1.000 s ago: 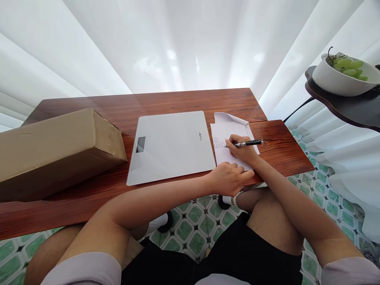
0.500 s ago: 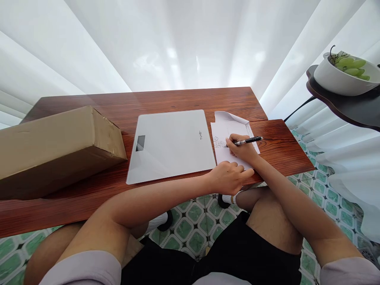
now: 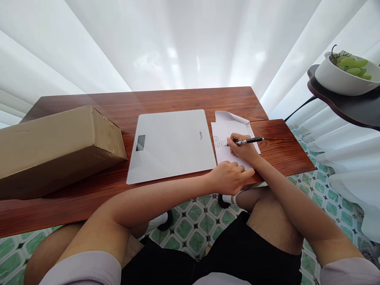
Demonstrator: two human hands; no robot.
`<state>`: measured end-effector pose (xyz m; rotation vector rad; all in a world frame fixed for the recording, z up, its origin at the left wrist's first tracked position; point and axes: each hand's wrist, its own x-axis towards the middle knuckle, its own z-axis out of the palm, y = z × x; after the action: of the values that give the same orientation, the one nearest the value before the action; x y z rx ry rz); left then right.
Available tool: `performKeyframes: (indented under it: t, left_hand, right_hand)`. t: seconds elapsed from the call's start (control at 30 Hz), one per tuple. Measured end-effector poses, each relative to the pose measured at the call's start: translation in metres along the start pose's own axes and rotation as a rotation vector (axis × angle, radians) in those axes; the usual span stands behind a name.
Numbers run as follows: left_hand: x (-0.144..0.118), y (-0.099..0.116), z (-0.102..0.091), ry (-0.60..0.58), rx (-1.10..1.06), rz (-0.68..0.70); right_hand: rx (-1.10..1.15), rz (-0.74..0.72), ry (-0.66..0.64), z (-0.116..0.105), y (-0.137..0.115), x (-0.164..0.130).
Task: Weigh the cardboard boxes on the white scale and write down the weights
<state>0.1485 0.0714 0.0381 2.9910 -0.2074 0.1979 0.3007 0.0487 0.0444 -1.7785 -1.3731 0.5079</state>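
Note:
My right hand point(image 3: 242, 150) grips a black pen point(image 3: 251, 140), its tip down on a white sheet of paper point(image 3: 227, 128) with a few lines of small writing. The sheet lies on the right part of a wooden table point(image 3: 184, 99), its far corner curled up. My left hand point(image 3: 230, 177) rests curled on the near edge of the sheet, pressing it flat at the table's front edge. A flat white digital scale point(image 3: 170, 144) lies just left of the paper.
A long brown cardboard box point(image 3: 56, 148) lies on the table's left side. At the right, a white bowl of green grapes point(image 3: 344, 75) sits on a dark side shelf point(image 3: 347, 109). White curtains hang behind. The floor has green patterned tiles.
My right hand and the pen shifted slightly along the writing line. My left hand, the scale and the box stay where they were.

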Motion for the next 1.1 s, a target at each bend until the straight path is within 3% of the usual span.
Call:
performKeyframes:
  t: [0.97, 1.1]
  left_hand:
    - [-0.0008, -0.0002, 0.0020, -0.011, 0.005, -0.005]
    - [-0.0005, 0.0001, 0.0001, -0.030, -0.003, -0.012]
  right_hand:
    - [0.054, 0.032, 0.009, 0.0017, 0.0007, 0.0006]
    - [0.125, 0.007, 0.121, -0.0015, 0.0050, -0.0005]
